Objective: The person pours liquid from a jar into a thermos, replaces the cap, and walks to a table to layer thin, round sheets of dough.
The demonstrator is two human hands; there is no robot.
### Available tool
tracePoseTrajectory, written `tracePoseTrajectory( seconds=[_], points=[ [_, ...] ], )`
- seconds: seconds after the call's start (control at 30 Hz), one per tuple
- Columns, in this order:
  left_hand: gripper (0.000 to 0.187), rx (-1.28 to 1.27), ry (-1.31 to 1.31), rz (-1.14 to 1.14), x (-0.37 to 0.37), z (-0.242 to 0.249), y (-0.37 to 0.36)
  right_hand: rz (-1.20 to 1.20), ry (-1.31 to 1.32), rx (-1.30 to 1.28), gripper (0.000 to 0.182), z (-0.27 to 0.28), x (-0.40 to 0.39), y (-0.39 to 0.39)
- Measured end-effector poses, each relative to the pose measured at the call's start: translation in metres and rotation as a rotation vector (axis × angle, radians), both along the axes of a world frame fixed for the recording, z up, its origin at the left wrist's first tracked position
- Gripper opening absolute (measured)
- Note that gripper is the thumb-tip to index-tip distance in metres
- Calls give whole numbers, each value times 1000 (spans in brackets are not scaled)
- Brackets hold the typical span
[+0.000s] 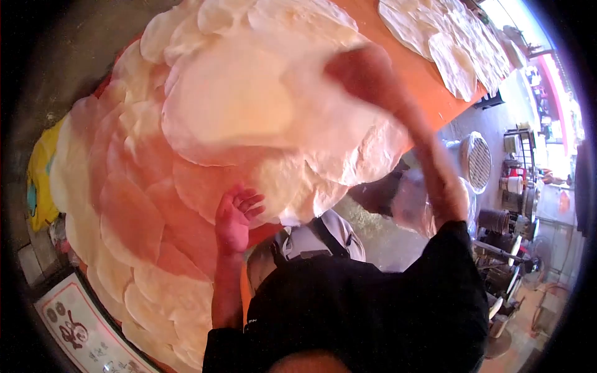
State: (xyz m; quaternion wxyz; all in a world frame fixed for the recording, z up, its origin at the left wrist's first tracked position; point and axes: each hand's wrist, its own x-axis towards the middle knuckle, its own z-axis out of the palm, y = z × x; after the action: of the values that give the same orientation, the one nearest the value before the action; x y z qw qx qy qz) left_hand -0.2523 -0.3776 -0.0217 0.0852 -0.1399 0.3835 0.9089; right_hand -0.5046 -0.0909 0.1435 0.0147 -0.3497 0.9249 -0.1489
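Note:
Many thin, round, pale flatbreads lie overlapping across the orange table. One large flatbread (230, 105) on top of the spread is smeared by motion, just left of my right hand (360, 71). That hand reaches far across the flatbreads with the arm stretched out, its fingers too blurred to show whether they hold the edge. My left hand (236, 217) is raised by the near edge of the spread, palm up, fingers loosely curled and apart, with nothing in it. A wrinkled flatbread (280, 186) lies right beside its fingertips.
More flatbreads (444, 43) cover the far right end of the orange table (429, 93). Plastic wrapping (413, 202) and a round metal grille (479, 160) stand right of me. Yellow cloth (43, 174) and a sign with dark writing (84, 329) are at the left edge.

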Motion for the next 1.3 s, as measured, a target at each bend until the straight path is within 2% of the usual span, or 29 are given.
tracePoseTrajectory(
  seconds=[0.07,0.1,0.13,0.17,0.23,0.27,0.4,0.43,0.47,0.5,0.53,0.57,0.63,0.67,0.7,0.73,0.87,1.03,1.13,1.2,1.27,1.3],
  points=[
    [58,-92,-40,-37,12,-12,-7,-236,47,-336,20,49,-21,44],
    [55,-96,-72,-25,17,-14,-8,-265,342,-221,6,86,-9,32],
    [53,-97,-77,-32,21,-14,-9,-291,634,-101,12,115,8,20],
    [51,-97,-79,-37,24,-16,-11,-294,642,-14,6,115,14,23],
    [47,-109,-86,-41,31,-15,-13,-287,658,156,16,116,21,33],
    [45,-122,-92,-41,33,-15,-14,-220,720,303,13,95,19,38],
    [41,-183,-67,-48,39,-11,-20,-291,529,472,4,-35,42,47],
    [40,-190,-74,-48,41,-12,-21,-276,399,546,14,-76,57,56],
    [40,-197,-80,-49,42,-13,-23,-235,311,446,29,-111,85,64],
    [39,-204,-88,-50,45,-14,-25,-269,21,464,42,-122,114,54],
    [39,-194,-94,-71,49,-19,-29,-171,-29,501,46,-169,142,66],
    [39,-182,-99,-93,54,-27,-35,-223,-230,457,41,-136,177,34],
    [39,-170,-158,-135,66,-33,-40,-171,-267,291,36,-179,242,27],
    [38,-172,-202,-154,69,-33,-39,-183,-421,296,39,-175,268,12],
    [37,-172,-241,-181,70,-35,-39,-174,-306,113,40,-187,297,7],
    [37,-210,-215,-236,71,-37,-38,-231,-281,75,42,-171,316,-2],
    [37,-338,-143,-486,75,-40,-26,-369,-618,39,27,-182,370,1],
    [36,-569,-71,-701,70,-33,-15,-410,-532,40,26,-177,388,23],
    [38,-1032,226,-893,76,-49,-18,-407,-463,40,27,-180,395,45],
    [42,-1253,429,-956,86,-57,-21,-402,-466,74,27,-181,402,62],
    [45,-1487,655,-1027,95,-55,-14,-420,-522,124,26,-177,407,86],
    [47,-1620,692,-1151,98,-41,-4,-427,-527,141,26,-171,413,100]
  ],
)
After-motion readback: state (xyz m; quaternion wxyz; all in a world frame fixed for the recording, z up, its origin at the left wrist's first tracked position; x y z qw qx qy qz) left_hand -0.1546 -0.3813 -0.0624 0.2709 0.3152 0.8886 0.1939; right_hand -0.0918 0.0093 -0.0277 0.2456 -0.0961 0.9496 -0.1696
